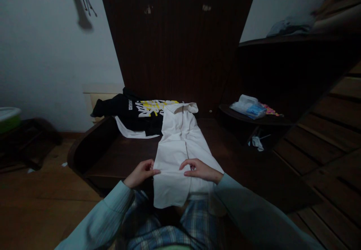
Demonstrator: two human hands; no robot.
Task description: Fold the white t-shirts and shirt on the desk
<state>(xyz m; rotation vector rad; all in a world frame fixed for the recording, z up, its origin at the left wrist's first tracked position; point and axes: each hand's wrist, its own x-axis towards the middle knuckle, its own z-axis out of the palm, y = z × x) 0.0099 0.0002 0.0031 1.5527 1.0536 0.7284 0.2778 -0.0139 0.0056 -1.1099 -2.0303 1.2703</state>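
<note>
1. Dim light falls on a dark wooden surface (118,156) set before a tall dark panel (175,35), with a pale wall to the left of it.
2. Cream trousers (180,141) are laid lengthwise on the surface, the waistband at the far end near the panel and the leg ends hanging over the near edge above the person's checked lap.
3. The left hand (140,173) is seen at the left edge of the trousers, its fingers closed in a pinch on the cloth.
4. The right hand (200,169) is placed on the trousers just right of their centre seam, fingers curled; cloth seems to be pinched beneath the fingertips, though the grip is hard to make out in the gloom.
5. A black shirt with yellow and white print (135,111) is spread to the left of the trousers' waistband, touching it, with a white cloth (128,131) partly under it.
6. A plastic-wrapped packet (248,107) is kept on a low rounded shelf (270,121), well to the right of the trousers.
7. Wooden slats (332,137) are seen further right of the trousers.
</note>
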